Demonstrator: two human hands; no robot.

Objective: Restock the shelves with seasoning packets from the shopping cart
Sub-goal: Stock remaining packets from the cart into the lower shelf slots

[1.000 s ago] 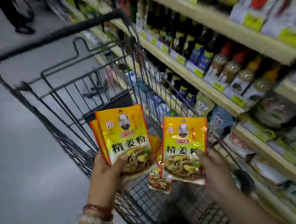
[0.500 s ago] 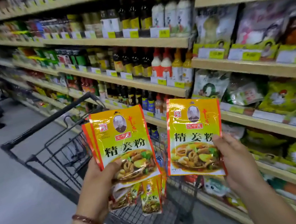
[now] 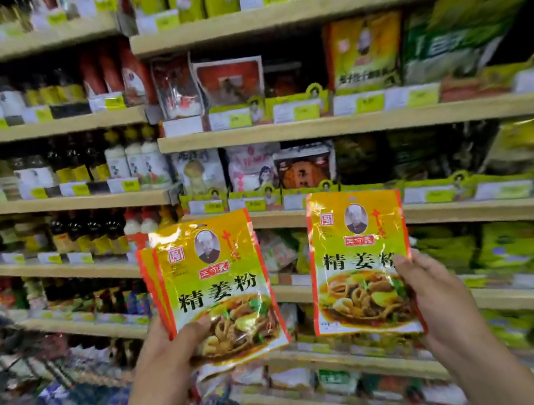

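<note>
Two handfuls of ginger powder packets faced shelves; left hand (image 3: 165,366) gripped fanned stack of packets (image 3: 216,289), thumb pressed across front, fingers behind; right hand (image 3: 444,307) pinched single packet (image 3: 359,264) at lower right edge, thumb on front; both held upright, apart, in front of seasoning shelf (image 3: 467,210); shopping cart (image 3: 6,348) at lower left, blurred; judgement: matching slot needed finding first; single packet best slid in upright, label outward; stack kept clamped to avoid slipping.
</note>
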